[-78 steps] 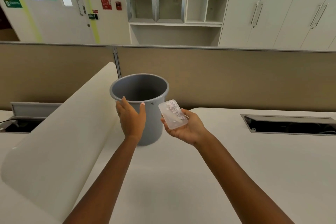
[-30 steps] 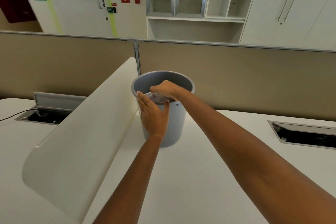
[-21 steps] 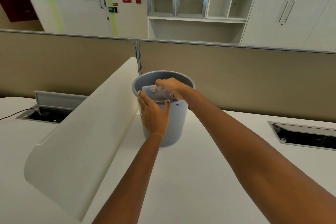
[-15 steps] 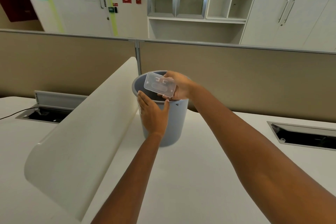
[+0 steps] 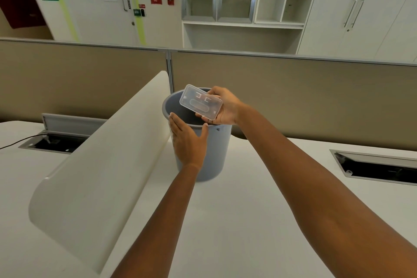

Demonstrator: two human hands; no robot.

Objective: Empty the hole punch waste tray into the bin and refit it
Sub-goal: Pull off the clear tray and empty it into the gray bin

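Note:
A grey round bin (image 5: 217,151) stands on the white desk (image 5: 237,221). My left hand (image 5: 188,141) lies flat against the bin's near wall, thumb and fingers spread around it just under the rim. My right hand (image 5: 225,108) holds a clear plastic waste tray (image 5: 200,101) above the bin's mouth. The tray is tilted with its underside facing me, and no paper bits show in it. The hole punch itself is out of sight.
A curved white divider (image 5: 97,165) slopes along the bin's left side. Cable wells are sunk into the desk at the left (image 5: 52,143) and right (image 5: 376,168). A beige partition (image 5: 293,97) closes off the back of the desk.
My right hand carried the tray with paper bits over the bin, tipped it into the mouth, then lifted it back above the rim, now upturned. The left hand stayed on the bin.

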